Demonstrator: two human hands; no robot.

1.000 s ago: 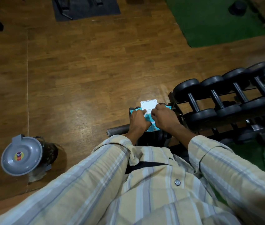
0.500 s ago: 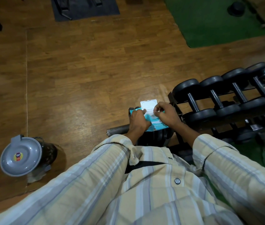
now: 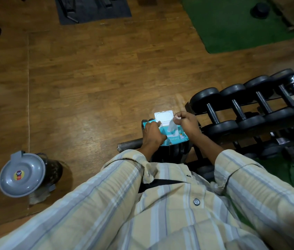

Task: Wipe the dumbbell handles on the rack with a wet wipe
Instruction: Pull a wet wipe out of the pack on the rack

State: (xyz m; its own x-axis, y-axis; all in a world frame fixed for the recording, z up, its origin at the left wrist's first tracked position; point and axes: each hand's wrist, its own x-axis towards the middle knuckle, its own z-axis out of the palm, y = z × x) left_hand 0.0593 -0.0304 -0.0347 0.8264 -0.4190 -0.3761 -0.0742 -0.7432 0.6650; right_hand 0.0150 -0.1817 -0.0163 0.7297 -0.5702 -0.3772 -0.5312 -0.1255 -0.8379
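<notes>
Nearest: striped shirt sleeves, both forearms reaching forward over the lap. Left hand [image 3: 152, 133] curled over the left end of the teal wet wipe pack [image 3: 173, 137], pinning it down on a dark barbell-like bar [image 3: 130, 144], white flip lid [image 3: 164, 117] swung open on the far side. Right hand [image 3: 186, 123] pinching the top of a white wet wipe [image 3: 172, 126], drawn part way up out of the pack opening, lower end not yet free. Both hands grasping, neither relaxed.

Just right of the right hand, a little beyond: dumbbell rack [image 3: 250, 123] with black dumbbells in a row running off to the far right. Nearest dumbbell handle [image 3: 212, 113] close to the right hand; next handle [image 3: 238, 112] further right. Handles' long axes running roughly away from the body, tilted slightly left at the far end. Right hand clearly nearer to the rack, left hand on the side away from it.

Judged step: wipe extraction, handles not yet wiped. Next move probably a short rightward carry, wipe wrapped across the handle, stroked along its axis.

Left of the left hand, well apart: grey lidded bin [image 3: 21, 175] on the wooden floor. Far ahead: green mat [image 3: 232, 24], dark mat [image 3: 92, 9].
</notes>
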